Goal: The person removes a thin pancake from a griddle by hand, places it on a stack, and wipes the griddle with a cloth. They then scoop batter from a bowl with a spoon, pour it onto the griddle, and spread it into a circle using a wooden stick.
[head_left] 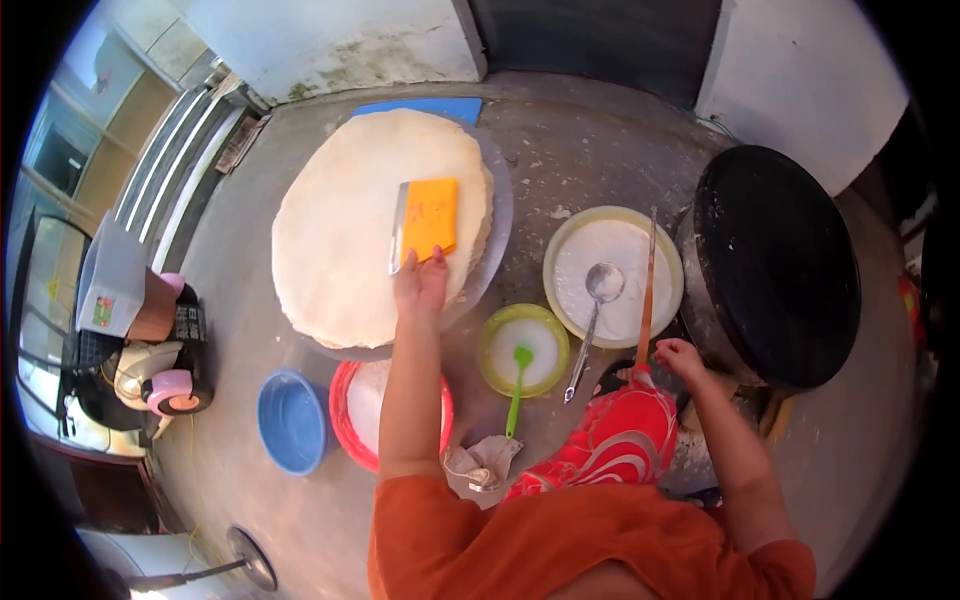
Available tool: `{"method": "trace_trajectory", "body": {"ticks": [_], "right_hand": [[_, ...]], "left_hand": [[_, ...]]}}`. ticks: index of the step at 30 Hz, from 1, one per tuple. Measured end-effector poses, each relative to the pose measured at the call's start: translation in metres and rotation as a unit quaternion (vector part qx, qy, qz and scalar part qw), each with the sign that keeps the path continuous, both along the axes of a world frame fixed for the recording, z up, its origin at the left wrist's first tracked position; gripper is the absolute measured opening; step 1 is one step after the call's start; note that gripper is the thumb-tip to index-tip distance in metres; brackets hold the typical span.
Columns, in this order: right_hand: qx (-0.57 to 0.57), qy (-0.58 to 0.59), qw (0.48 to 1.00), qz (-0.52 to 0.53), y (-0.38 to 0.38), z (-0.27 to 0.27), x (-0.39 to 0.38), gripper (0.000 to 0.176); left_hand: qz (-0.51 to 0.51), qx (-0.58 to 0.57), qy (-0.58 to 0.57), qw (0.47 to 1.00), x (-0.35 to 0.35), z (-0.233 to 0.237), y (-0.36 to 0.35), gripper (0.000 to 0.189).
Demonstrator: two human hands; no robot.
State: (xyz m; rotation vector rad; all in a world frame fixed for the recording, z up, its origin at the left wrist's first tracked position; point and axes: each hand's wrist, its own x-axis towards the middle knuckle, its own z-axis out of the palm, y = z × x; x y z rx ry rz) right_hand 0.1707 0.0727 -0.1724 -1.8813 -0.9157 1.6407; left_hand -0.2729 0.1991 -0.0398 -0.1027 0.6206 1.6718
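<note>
My left hand (422,284) is closed on the lower edge of a yellow scraper (430,215) with a metal blade. The scraper lies over a large round stack of pale flat sheets (340,230) on a grey round board (497,240). My right hand (682,360) is curled beside my red-clad knee, just right of the lower end of a long wooden stick (648,300); whether it holds anything is hidden. The stick leans across a bowl of white powder (570,265), where a metal ladle (604,283) also rests.
A green bowl (489,360) of white liquid holds a green brush (514,395). Nearer are a red basin (343,420) of white powder, a blue basin (290,422) and a crumpled cloth (485,462). A big black round griddle (775,265) stands at right, a grey bin (118,280) at left.
</note>
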Motion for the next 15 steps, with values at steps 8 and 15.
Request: {"method": "trace_trajectory", "body": {"ticks": [8,15], "right_hand": [[-0.079,-0.01,0.994,-0.076,-0.019,-0.047,-0.033,0.107],[0.182,-0.156,0.969,-0.058,-0.01,0.001,-0.007,0.014]], "left_hand": [[-0.029,-0.078,0.383,0.92,0.072,0.033,-0.106,0.034],[-0.255,-0.131,0.438,0.852,0.107,-0.051,-0.166,0.029]]}}
